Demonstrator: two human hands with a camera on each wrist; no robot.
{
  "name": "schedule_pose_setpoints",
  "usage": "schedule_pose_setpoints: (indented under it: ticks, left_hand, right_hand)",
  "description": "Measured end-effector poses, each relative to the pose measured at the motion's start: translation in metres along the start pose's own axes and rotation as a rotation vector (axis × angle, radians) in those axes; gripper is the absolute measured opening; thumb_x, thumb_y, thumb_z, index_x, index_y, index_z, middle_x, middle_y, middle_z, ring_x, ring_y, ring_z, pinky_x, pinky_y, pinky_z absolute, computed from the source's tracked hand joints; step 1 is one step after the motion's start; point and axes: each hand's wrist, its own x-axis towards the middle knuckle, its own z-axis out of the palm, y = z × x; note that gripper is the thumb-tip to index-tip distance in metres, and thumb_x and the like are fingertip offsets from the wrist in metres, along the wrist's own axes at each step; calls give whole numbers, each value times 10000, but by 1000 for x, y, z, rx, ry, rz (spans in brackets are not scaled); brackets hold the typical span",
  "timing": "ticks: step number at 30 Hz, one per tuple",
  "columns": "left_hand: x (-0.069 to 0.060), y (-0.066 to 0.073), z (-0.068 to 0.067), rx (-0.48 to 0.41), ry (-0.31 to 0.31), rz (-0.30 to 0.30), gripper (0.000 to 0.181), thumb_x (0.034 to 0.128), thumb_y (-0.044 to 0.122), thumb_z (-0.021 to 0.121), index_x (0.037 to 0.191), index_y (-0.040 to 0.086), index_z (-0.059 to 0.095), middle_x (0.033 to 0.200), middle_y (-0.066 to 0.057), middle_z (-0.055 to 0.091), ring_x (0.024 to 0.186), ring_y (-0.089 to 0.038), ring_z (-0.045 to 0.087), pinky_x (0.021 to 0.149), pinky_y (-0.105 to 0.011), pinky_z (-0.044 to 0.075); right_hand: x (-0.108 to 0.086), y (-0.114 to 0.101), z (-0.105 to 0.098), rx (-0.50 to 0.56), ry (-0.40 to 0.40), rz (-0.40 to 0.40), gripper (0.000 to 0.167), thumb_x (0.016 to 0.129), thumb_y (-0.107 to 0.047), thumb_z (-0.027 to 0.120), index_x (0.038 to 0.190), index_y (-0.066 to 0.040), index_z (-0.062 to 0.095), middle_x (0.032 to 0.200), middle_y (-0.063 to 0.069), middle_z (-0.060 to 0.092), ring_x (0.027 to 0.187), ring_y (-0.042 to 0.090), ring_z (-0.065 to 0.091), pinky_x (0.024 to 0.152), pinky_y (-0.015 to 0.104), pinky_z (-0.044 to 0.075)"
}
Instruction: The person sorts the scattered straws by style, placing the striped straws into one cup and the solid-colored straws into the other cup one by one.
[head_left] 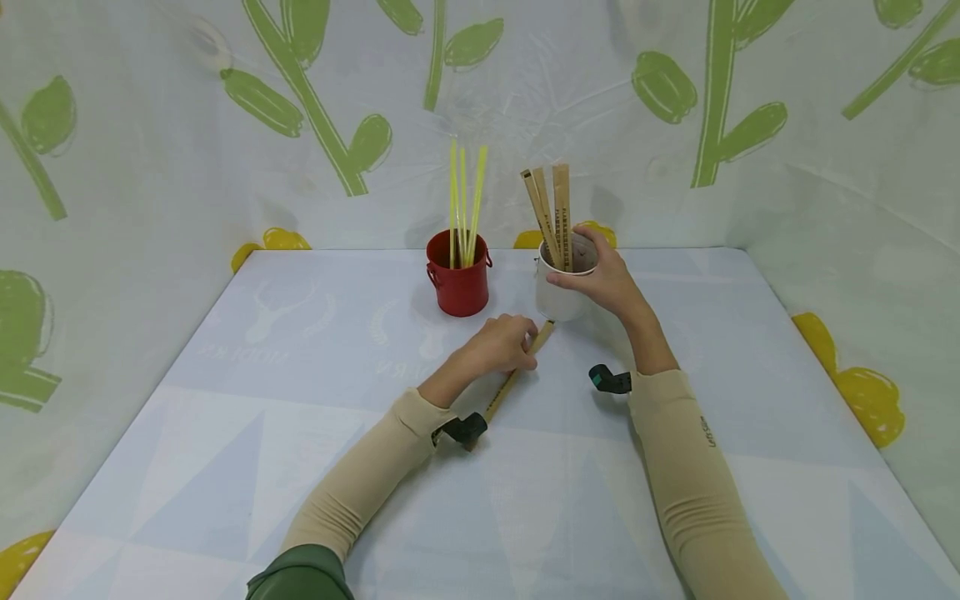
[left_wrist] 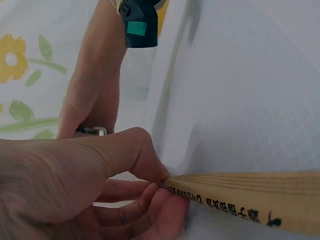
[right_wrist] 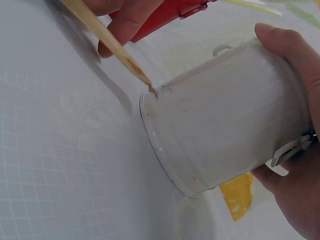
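My left hand (head_left: pixel 501 343) pinches a paper-wrapped straw (head_left: pixel 501 397) between thumb and fingers; its brown sleeve bears dark printed characters. The straw slants over the table, its far end close to the lower wall of a small white bucket (head_left: pixel 558 296). My right hand (head_left: pixel 606 279) grips that bucket near the rim, thumb on the near side and fingers around the far side. Several more brown wrapped straws (head_left: pixel 562 208) lean upright inside it. In the right wrist view the bucket (right_wrist: pixel 220 115) fills the middle, with the straw's tip (right_wrist: pixel 140 72) beside its base.
A red bucket (head_left: pixel 462 296) stands left of the white one, holding several thin yellow sticks (head_left: pixel 478 200). The pale patterned table (head_left: pixel 262 467) ends at a back edge just behind both buckets. A leaf-patterned curtain (head_left: pixel 555 83) hangs behind and along the sides.
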Motion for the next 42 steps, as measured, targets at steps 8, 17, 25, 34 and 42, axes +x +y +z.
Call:
schedule_pose_setpoints:
  ticks: [8, 17, 25, 34, 42]
  left_hand:
    - [-1, -2, -10, -11, -1, 60, 406, 877, 198, 727, 1257, 89, 635, 991, -46, 674, 680, -142, 669, 653, -215, 556]
    - [-3, -1, -18, -125, -40, 126, 373, 885, 142, 707, 1235, 76, 598, 1049, -70, 638, 788, -177, 657, 624, -232, 585]
    - [-7, -1, -25, -209, -29, 181, 352, 884, 91, 692, 1210, 70, 562, 1020, -98, 630, 765, -180, 654, 620, -275, 597]
    - [-13, 3, -31, -273, 0, 214, 348, 886, 83, 682, 1211, 90, 556, 989, -109, 627, 774, -206, 659, 642, -281, 603]
    - [-14, 5, -35, -349, 87, 269, 365, 893, 60, 657, 1239, 82, 541, 1008, -116, 650, 818, -188, 692, 654, -287, 606]
  right_hand:
    - [1, 1, 0, -2, 2, -11, 965, 732, -460, 840, 1504, -244, 304, 1593, 44, 290, 1444, 299, 288, 1151, 622, 265]
    - [0, 1, 0, 10, 8, -23, 957, 734, -433, 846, 1501, -226, 313, 1579, 61, 310, 1417, 304, 318, 1134, 607, 295]
    - [2, 3, 1, 10, 9, -23, 959, 731, -442, 846, 1501, -233, 314, 1576, 62, 312, 1416, 303, 323, 1129, 607, 307]
    - [1, 3, 1, -3, 13, -31, 962, 736, -437, 843, 1504, -207, 311, 1577, 77, 312, 1423, 317, 316, 1128, 620, 300]
    - [0, 1, 1, 3, 11, -34, 930, 756, -365, 842, 1501, -186, 314, 1561, 97, 340, 1418, 318, 327, 1133, 608, 303]
